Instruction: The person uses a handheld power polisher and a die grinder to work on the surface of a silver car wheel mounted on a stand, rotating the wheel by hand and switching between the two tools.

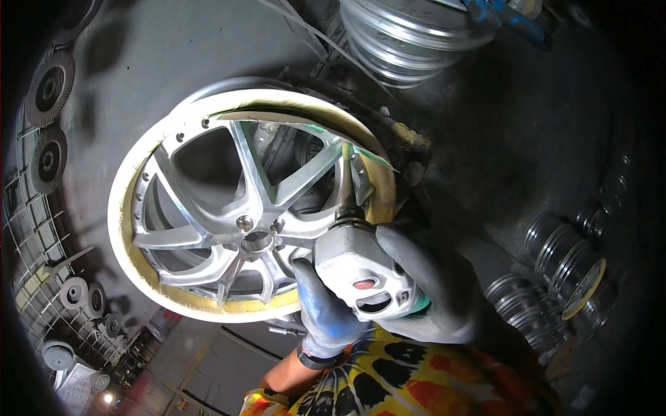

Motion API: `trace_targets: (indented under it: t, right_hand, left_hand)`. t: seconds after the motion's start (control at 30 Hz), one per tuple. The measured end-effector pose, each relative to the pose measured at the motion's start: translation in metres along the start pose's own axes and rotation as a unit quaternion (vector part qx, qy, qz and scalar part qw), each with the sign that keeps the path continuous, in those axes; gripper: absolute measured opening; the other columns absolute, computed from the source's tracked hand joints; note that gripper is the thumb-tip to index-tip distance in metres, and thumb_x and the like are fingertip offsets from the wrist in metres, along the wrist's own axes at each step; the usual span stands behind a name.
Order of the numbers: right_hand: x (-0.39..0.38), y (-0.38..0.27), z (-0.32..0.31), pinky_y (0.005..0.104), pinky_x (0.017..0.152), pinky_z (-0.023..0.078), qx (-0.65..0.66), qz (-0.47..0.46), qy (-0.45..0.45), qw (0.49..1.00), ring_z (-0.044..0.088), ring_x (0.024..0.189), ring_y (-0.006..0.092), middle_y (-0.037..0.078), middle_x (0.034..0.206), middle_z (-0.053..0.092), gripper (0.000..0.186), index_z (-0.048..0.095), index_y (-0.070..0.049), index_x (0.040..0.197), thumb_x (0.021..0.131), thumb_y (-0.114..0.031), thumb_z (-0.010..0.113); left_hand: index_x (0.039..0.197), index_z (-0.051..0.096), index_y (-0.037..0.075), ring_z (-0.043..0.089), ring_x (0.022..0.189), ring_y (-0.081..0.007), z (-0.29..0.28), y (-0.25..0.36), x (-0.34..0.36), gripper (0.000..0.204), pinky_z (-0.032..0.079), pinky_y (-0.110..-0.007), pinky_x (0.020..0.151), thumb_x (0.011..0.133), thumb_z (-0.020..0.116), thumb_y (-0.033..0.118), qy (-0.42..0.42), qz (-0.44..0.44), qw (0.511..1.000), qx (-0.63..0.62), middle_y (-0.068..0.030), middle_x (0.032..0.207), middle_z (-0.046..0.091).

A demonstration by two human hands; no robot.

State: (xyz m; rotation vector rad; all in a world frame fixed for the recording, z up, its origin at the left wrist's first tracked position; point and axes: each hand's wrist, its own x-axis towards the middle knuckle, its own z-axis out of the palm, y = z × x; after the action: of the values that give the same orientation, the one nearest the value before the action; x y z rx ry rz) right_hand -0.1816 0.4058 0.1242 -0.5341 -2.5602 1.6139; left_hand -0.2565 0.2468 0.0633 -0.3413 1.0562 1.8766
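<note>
A silver multi-spoke alloy wheel [260,187] faces me, tilted, with cream masking tape [123,229] around its rim. At the upper right some tape has peeled loose, with green along its edge. My right hand [440,288], in a dark grey glove, wraps around a hand-held power grinder [347,260] with a pale body. My left hand [327,312], in a blue-grey glove, is closed against the grinder's left side; part of its fingers is hidden behind the tool. The grinder's slim tapered bit [347,177] points away from me, its tip at a spoke's outer end by the rim.
Flap discs [48,159] and smaller wheels hang on a wire rack [31,215] at the left. Stacked metal rims [409,41] stand at the far top, and more rims [555,256] lie at the right. A dark stand [409,142] shows behind the wheel.
</note>
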Motion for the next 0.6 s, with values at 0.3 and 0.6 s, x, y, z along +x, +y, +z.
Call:
trace_targets:
  t: [0.3, 0.6]
  right_hand:
    - [0.0, 0.005, 0.003, 0.0373, 0.08, 0.054, -0.044, -0.008, 0.01, 0.999, 0.063, 0.096, 0.0265, 0.016, 0.122, 0.059, 0.088, 0.052, -0.001, 0.139, 0.062, -0.013, 0.091]
    - [0.001, 0.004, 0.0, 0.0373, 0.081, 0.054, -0.033, -0.01, 0.007, 0.999, 0.063, 0.098, 0.0263, 0.015, 0.123, 0.061, 0.091, 0.051, -0.003, 0.141, 0.06, -0.012, 0.091]
  left_hand:
    - [0.143, 0.046, 0.005, 0.058, 0.122, -0.0311, 0.011, 0.01, 0.002, 0.083, 0.046, -0.049, 0.106, 0.096, 0.035, 0.073, 0.023, -0.074, 0.997, -0.006, -0.0147, 0.135, 0.058]
    - [0.141, 0.047, 0.004, 0.061, 0.117, -0.0305, 0.007, 0.001, 0.001, 0.083, 0.049, -0.049, 0.103, 0.095, 0.036, 0.073, -0.054, -0.1, 0.888, -0.445, -0.0142, 0.132, 0.06]
